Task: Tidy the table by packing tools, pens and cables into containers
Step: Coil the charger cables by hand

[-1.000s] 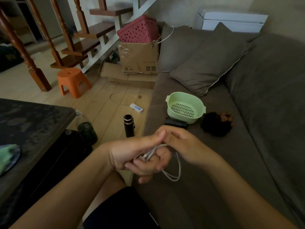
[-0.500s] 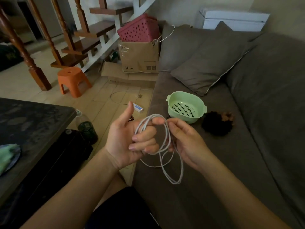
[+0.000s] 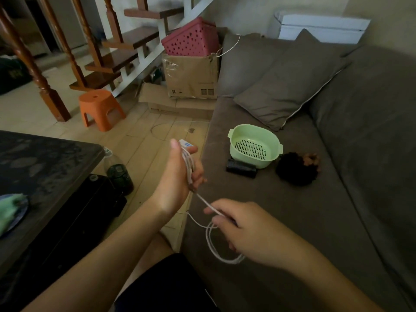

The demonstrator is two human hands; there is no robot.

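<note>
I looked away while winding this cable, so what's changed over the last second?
The hands have parted. The left hand, gripping the gathered strands of the white cable, moved up and away. The right hand drew down toward the body, pinching the cable, so a strand runs straight between them and a loop hangs below. The green basket on the sofa stayed put.

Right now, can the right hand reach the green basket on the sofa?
Probably yes: nothing stands between the right hand and the green basket, but it is holding the white cable.
</note>
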